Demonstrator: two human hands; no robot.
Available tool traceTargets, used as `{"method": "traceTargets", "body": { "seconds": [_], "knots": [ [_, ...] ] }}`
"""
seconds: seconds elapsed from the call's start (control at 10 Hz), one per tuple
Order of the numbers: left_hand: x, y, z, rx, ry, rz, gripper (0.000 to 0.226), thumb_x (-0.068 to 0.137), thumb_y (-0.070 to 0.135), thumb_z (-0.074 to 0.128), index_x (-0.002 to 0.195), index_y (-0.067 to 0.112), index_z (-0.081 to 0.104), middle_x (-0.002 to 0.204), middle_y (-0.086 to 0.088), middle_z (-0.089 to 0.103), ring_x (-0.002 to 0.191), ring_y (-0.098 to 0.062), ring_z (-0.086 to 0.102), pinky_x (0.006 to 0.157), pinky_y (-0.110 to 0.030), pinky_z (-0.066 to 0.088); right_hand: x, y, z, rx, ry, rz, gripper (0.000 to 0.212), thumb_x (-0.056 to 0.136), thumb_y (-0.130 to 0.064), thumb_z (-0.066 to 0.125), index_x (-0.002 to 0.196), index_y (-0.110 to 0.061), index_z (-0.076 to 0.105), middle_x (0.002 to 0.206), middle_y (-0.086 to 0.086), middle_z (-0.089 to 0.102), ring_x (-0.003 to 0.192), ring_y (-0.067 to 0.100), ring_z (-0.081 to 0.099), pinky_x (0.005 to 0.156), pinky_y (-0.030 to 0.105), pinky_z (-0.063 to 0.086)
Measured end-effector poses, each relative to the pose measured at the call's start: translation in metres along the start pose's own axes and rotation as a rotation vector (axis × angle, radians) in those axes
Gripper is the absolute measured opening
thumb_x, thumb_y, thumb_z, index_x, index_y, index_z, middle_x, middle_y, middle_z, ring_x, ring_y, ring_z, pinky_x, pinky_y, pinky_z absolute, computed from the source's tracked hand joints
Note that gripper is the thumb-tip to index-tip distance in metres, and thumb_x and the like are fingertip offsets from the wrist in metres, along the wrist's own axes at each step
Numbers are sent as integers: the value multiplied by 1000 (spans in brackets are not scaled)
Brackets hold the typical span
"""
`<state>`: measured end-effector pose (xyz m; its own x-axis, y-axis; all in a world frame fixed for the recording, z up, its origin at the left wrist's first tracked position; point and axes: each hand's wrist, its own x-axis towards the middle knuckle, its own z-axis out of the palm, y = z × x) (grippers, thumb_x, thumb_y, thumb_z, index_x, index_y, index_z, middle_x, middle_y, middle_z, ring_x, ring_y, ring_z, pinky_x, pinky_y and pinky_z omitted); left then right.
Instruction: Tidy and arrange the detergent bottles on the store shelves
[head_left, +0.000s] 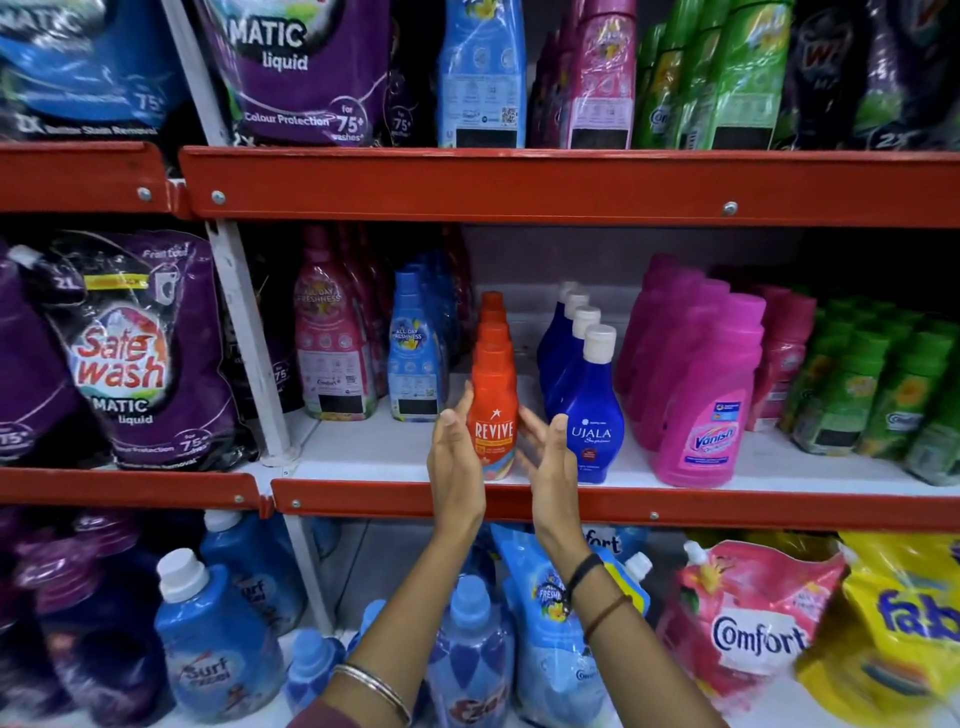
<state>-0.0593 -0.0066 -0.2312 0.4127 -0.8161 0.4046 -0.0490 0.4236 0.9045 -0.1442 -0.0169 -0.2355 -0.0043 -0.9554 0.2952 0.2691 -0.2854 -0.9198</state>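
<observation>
An orange Revive bottle (493, 410) stands at the front of a row of like bottles on the middle shelf (374, 452). My left hand (454, 457) is flat against its left side, fingers straight. My right hand (545, 457) is beside its right side, fingers spread and slightly apart from the bottle. Neither hand is wrapped around it. To the right stands a row of blue Ujala bottles (592, 410), then pink Vanish bottles (701, 415).
Pink and blue Comfort bottles (415, 364) stand left of the Revive row. Green bottles (883, 395) fill the shelf's right end. Purple Safe Wash pouches (135, 358) hang in the left bay. Red shelf edges (571, 187) run above and below. Surf bottles (213, 639) and Comfort pouches (748, 618) sit underneath.
</observation>
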Motion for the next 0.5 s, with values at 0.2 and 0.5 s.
{"method": "traceTargets", "body": {
  "seconds": [0.2,0.5],
  "knots": [
    [0,-1,-4,29,-31,-2,53,90,65,14,130,47,44,136,9,49,122,-8,50,93,-16,42,1,3,1,-31,22,4,75,85,-67,26,131,-16,55,133,4,61,123,10,56,110,41,41],
    [-5,4,-4,78,-29,30,55,80,83,14,122,61,42,142,10,45,129,-9,45,111,-39,38,-6,0,-1,-113,40,-49,53,85,-66,41,121,-31,58,120,-14,64,115,-3,58,109,39,42]
  ]
}}
